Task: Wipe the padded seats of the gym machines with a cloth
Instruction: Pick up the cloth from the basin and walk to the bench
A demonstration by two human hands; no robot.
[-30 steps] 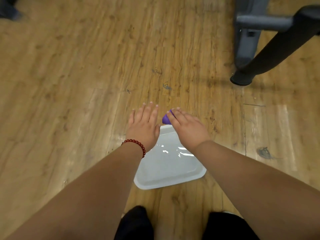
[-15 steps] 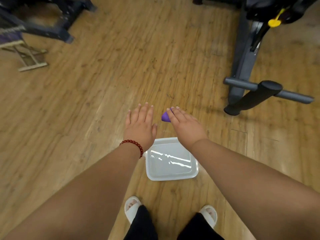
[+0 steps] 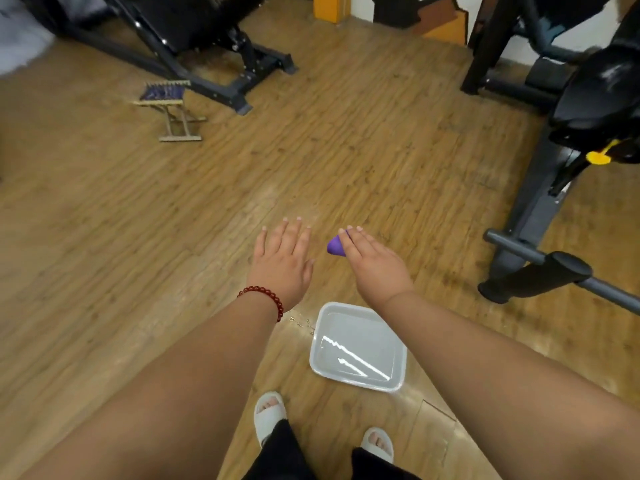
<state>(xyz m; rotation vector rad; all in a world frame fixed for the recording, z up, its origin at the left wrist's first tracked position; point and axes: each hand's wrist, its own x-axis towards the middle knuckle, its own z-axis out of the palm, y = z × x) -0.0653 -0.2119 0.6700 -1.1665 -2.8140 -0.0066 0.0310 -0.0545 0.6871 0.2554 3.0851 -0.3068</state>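
My right hand (image 3: 372, 263) is stretched out in front of me, palm down, holding a small purple cloth (image 3: 335, 246); only a wad of it shows beside the fingers. My left hand (image 3: 282, 263) hovers next to it with straight fingers and nothing in it, a red bead bracelet at the wrist. A black padded seat (image 3: 595, 95) of a gym machine is at the right edge, well beyond my right hand.
A white plastic basin (image 3: 314, 355) with water sits on the wooden floor just ahead of my white slippers. The right machine's grey frame and black foot bar (image 3: 535, 276) lie close on the right. Another black machine (image 3: 207, 46) and a small folding stool (image 3: 169, 110) stand far left.
My view has risen and tilted up, so both hands, once over the basin's far edge, are now well above it. The right hand kept the purple cloth. Machines came into view.
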